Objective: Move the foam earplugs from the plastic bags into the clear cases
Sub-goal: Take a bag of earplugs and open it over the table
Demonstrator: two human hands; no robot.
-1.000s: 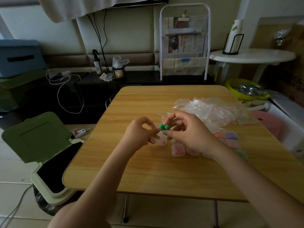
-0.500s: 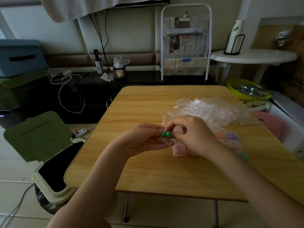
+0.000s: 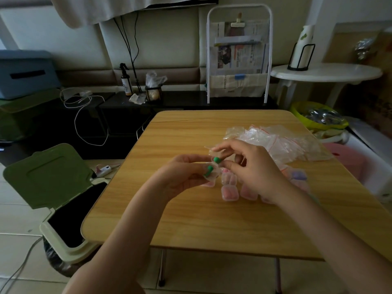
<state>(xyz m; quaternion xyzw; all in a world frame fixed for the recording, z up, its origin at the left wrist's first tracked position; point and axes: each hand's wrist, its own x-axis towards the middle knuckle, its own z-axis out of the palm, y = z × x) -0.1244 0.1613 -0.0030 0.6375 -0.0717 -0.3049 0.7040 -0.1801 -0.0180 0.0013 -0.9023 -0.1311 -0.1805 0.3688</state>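
Over the wooden table (image 3: 191,219), my left hand (image 3: 180,177) holds a small open clear case (image 3: 211,176) with one green earplug (image 3: 209,171) lying in it. My right hand (image 3: 252,168) pinches a second green earplug (image 3: 216,160) just above the case, together with a small plastic bag (image 3: 214,151). Several filled clear cases (image 3: 229,193) with pink and purple earplugs lie on the table under and beside my right hand. A heap of plastic bags (image 3: 280,143) lies behind them.
An open green-lidded waste bin (image 3: 55,187) stands at the table's left edge. A pink stool (image 3: 347,160) and a yellow basin (image 3: 318,118) are to the right. A newspaper rack (image 3: 238,58) stands behind the table.
The two green earplugs, held together before, have come apart. One now lies in the case in my left hand; the other stays pinched in my right hand.
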